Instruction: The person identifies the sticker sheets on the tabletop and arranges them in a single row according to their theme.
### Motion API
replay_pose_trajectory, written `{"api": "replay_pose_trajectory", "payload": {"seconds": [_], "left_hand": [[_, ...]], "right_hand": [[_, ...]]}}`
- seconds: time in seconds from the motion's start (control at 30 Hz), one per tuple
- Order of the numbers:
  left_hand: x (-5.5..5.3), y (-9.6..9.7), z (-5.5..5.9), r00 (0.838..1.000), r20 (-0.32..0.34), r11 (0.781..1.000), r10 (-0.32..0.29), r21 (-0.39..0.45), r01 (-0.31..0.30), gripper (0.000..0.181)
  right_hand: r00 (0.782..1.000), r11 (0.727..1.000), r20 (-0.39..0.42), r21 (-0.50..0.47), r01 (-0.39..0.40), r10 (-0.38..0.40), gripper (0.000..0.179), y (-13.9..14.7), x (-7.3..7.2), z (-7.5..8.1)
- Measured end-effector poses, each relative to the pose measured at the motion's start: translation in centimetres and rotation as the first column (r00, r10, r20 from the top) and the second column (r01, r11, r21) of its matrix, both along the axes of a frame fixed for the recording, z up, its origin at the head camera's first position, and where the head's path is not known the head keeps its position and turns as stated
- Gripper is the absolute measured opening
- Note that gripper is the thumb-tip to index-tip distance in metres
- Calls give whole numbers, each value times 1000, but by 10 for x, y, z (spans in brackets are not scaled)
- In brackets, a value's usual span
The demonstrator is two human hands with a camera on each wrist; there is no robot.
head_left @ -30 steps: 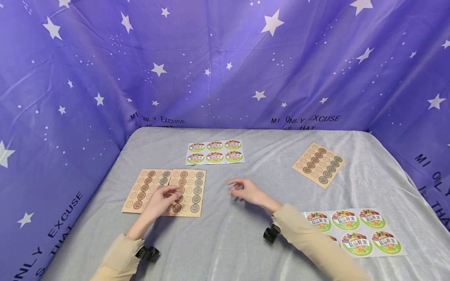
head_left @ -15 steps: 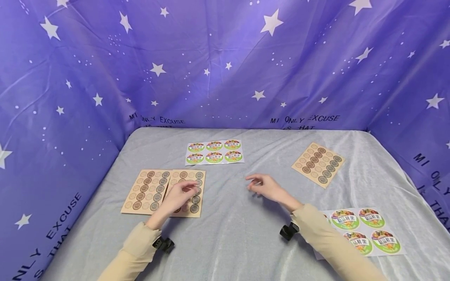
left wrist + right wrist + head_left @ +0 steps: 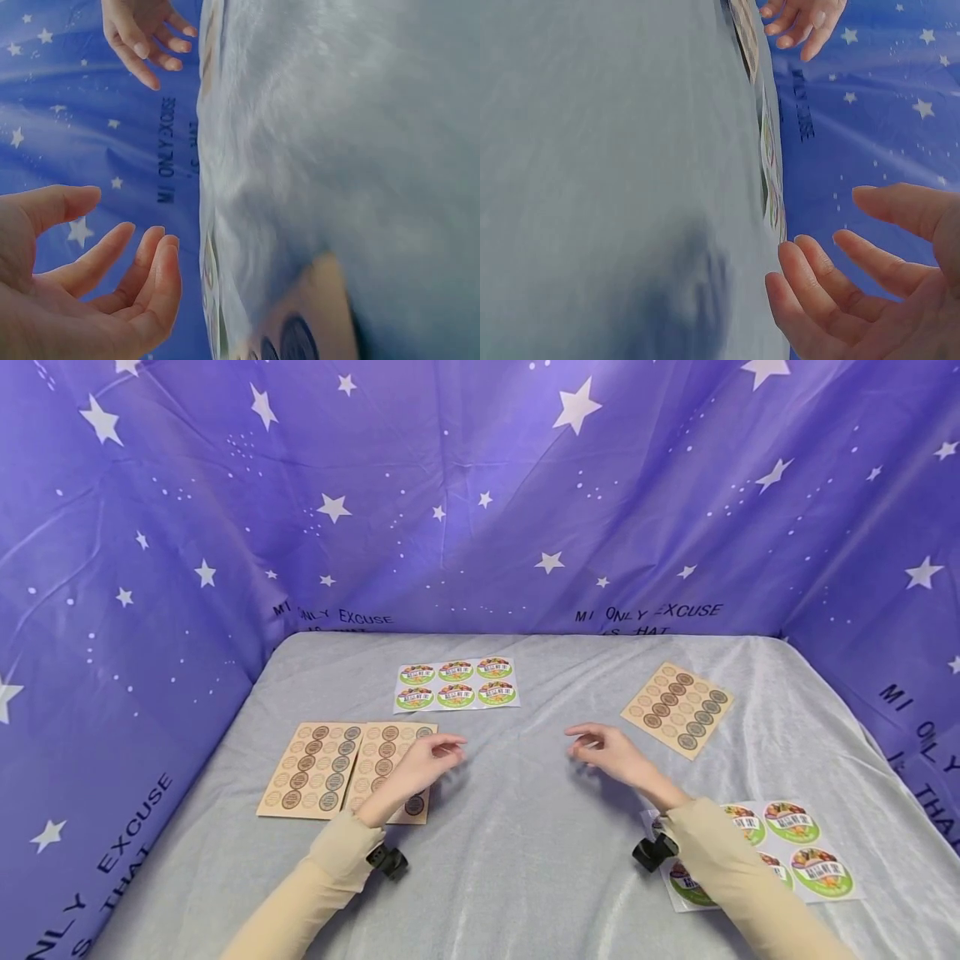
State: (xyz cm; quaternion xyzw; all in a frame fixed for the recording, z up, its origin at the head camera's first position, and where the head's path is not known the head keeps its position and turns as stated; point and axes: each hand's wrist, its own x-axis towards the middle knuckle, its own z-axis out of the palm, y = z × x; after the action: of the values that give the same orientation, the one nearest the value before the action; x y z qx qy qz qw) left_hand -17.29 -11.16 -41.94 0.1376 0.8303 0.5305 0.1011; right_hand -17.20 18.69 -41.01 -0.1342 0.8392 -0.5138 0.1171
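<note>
Stickers lie in sheets on the desk (image 3: 517, 868) in the head view: 2 brown sheets (image 3: 303, 768) side by side near the left hand (image 3: 426, 763), 1 turned brown sheet (image 3: 678, 710) beyond the right hand (image 3: 611, 753), 1 back fruit sheet (image 3: 456, 684), and 1 front fruit sheet (image 3: 817, 852) partly hidden by the right sleeve (image 3: 723, 852). The 2 brown ones look set together already; the other 3 lie apart. Left wrist view: left grip (image 3: 75, 322) loosely spread, holding nothing. Right wrist view: right grip (image 3: 900, 322) likewise relaxed, holding nothing, raised above the desk.

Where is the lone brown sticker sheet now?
In the head view, the lone brown sticker sheet lies on the right, beyond the right hand and the nearer fruit sticker sheet.
</note>
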Motion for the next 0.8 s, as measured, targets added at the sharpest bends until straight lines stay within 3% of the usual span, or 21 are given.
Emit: {"api": "replay_pose_trajectory", "payload": {"seconds": [0.13, 0.2, 0.37, 0.43, 0.57, 0.8], "left_hand": [[-5, 14, 2, 999, -1, 999, -37, 17, 37, 30], [-1, 21, 13, 999, 4, 999, -50, 15, 50, 30], [-5, 37, 15, 998, -25, 998, -63, -24, 62, 29], [-13, 43, 5, 997, -43, 997, -66, -34, 64, 29], [-17, 56, 5, 995, -54, 996, -87, -39, 85, 28], [-23, 82, 1, 986, -78, 989, -146, -19, 145, 27]], "right_hand": [[1000, 1000, 4, -9, 25, -25, 39, 16, 1, 0], [999, 999, 9, -14, 41, -41, 39, 24, 3, 0], [996, 996, -9, 7, 87, -87, 38, 39, 7, 4], [994, 994, -32, 29, 106, -105, 37, 46, 8, 5], [987, 987, -69, 62, 148, -144, 36, 59, 9, 6], [980, 979, -60, 70, 193, -189, 40, 83, 15, 6]]}}
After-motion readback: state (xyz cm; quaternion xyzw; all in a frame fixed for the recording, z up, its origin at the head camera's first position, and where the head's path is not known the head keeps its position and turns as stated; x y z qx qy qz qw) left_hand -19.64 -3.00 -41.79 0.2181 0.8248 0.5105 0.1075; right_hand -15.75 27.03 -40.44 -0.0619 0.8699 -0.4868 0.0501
